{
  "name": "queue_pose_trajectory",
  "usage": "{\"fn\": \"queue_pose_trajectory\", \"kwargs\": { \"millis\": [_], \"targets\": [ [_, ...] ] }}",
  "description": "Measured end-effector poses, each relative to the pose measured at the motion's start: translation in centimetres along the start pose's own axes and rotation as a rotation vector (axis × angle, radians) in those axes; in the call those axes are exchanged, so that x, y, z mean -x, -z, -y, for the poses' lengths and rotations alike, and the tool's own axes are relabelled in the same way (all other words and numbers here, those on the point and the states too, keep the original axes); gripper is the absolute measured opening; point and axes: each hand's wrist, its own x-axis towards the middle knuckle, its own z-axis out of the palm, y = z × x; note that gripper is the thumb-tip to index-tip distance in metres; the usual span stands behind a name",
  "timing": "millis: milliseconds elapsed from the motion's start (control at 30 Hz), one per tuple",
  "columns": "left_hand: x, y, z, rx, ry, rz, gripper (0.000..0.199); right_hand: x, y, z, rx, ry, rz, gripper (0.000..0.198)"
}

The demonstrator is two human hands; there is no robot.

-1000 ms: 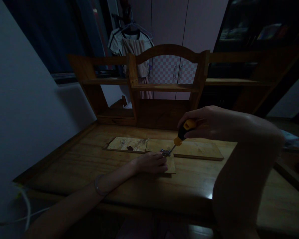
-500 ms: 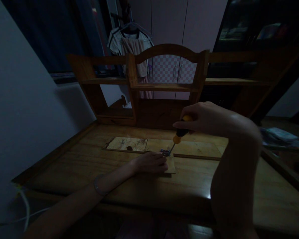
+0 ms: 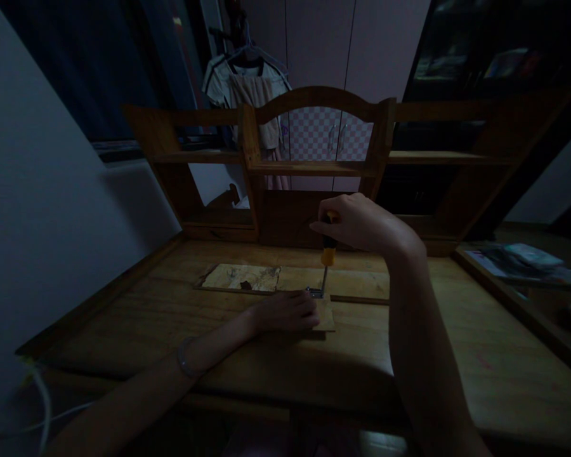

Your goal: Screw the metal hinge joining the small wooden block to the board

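Note:
My right hand is closed round the yellow and black handle of a screwdriver, which stands nearly upright. Its tip meets a small metal hinge, though the exact contact point is too small to make out. My left hand lies with curled fingers over a small wooden board, pressing it beside the hinge. Behind them a long, thin wooden board lies across the tabletop. Its left part has a pale, worn, stained surface. The fingertips of my left hand are partly hidden.
The wooden desktop has a shelf unit along its far side. A side shelf with papers is at the right. White cables hang at the lower left. The room is dim.
My right hand has moved left and the screwdriver has swung from a rightward lean to nearly upright. The right forearm has shifted left too; my left hand stays on the small board.

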Motion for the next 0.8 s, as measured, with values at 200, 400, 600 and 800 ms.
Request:
{"fn": "queue_pose_trajectory", "kwargs": {
  "millis": [200,400,600,800],
  "targets": [
    [-0.14,0.99,-0.17,-0.005,0.023,0.021,0.011,-0.05,0.16,0.52,-0.072,-0.004,0.062,0.027],
    [0.14,0.29,-0.32,0.003,0.036,0.049,0.009,0.12,0.24,0.84,-0.014,-0.046,0.042,0.032],
    [0.04,0.46,-0.32,0.004,0.047,0.039,0.009,-0.20,-0.16,0.55,-0.013,-0.081,0.059,0.041],
    [0.23,0.35,-0.24,-0.002,0.081,0.056,0.012,-0.14,-0.02,0.57,-0.058,-0.003,0.062,0.026]
  ]
}}
